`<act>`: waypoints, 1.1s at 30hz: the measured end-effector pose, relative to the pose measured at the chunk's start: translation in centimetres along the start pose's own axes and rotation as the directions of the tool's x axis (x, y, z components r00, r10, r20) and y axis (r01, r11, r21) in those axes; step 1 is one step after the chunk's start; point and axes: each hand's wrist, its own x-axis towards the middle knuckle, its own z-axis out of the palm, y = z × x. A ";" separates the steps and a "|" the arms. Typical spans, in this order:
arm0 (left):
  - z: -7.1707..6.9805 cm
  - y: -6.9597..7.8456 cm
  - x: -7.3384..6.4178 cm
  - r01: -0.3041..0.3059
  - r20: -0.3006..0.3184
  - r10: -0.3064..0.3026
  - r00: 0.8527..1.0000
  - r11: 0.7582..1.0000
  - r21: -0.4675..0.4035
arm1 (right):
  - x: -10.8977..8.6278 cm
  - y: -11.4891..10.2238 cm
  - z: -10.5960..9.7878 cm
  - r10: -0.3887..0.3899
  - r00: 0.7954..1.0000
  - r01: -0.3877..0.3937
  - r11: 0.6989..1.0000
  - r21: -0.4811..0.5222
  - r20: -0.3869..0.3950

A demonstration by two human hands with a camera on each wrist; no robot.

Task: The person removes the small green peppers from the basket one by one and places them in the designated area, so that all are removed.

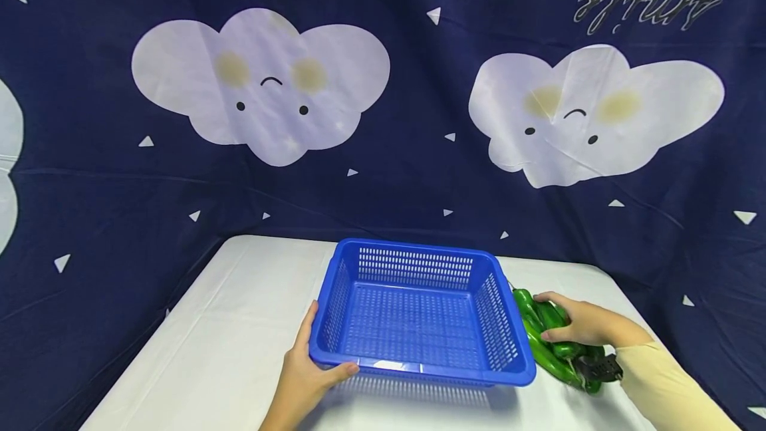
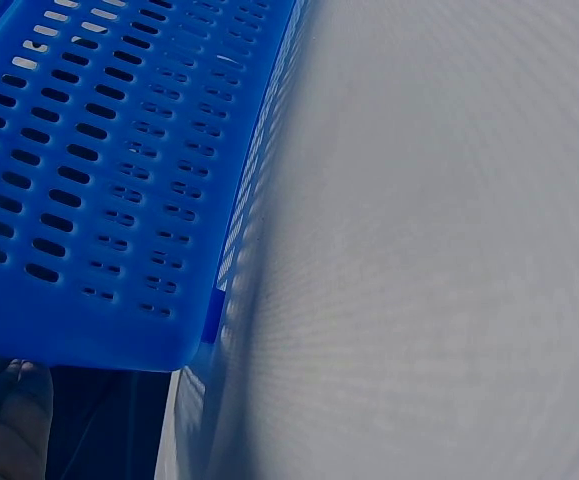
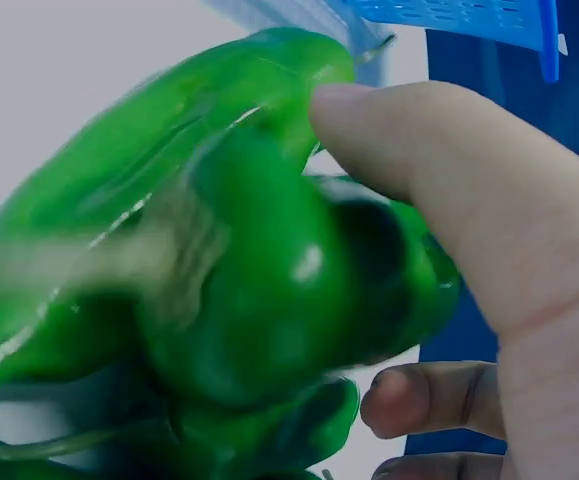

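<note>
An empty blue plastic basket (image 1: 413,324) with slotted walls is at the middle of the white table. At its front left corner my left hand (image 1: 308,368) grips the rim, thumb over the front edge and fingers along the left side. In the left wrist view the basket's wall (image 2: 99,170) fills the upper left, with part of the hand (image 2: 9,420) below. Right of the basket lies a pile of glossy green peppers (image 1: 541,351). My right hand (image 1: 583,321) holds a green pepper (image 3: 259,280) on top of this pile, thumb and fingers on opposite sides.
The white table (image 1: 197,324) extends left of the basket. A dark blue curtain (image 1: 413,185) printed with clouds hangs behind and beside it. A small black device (image 1: 600,368) sits by the right wrist, close above the peppers.
</note>
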 end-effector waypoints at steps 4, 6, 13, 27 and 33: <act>-0.1 0.1 -0.1 0.009 -0.002 -0.009 1.000 1.000 0.005 | 0.0 -0.3 0.0 -0.008 1.000 0.008 1.000 -0.012 -0.002; -0.1 0.2 -0.1 0.011 -0.003 -0.011 1.000 1.000 0.010 | 0.0 -0.5 -0.1 0.009 1.000 -0.009 1.000 -0.017 0.003; -0.3 0.5 -0.1 -0.003 0.004 0.003 1.000 1.000 0.029 | -0.1 -0.9 -0.6 0.050 0.997 -0.054 0.994 -0.092 -0.052; -1.3 2.2 0.4 -0.141 -0.043 0.156 0.987 0.958 0.249 | 0.8 -8.1 -1.9 -0.016 0.930 -0.016 0.996 -0.084 -0.367; -2.7 6.0 2.0 -0.133 0.100 0.093 0.991 0.820 0.556 | 0.7 -12.4 -1.8 -0.077 0.887 0.017 0.991 -0.135 -0.455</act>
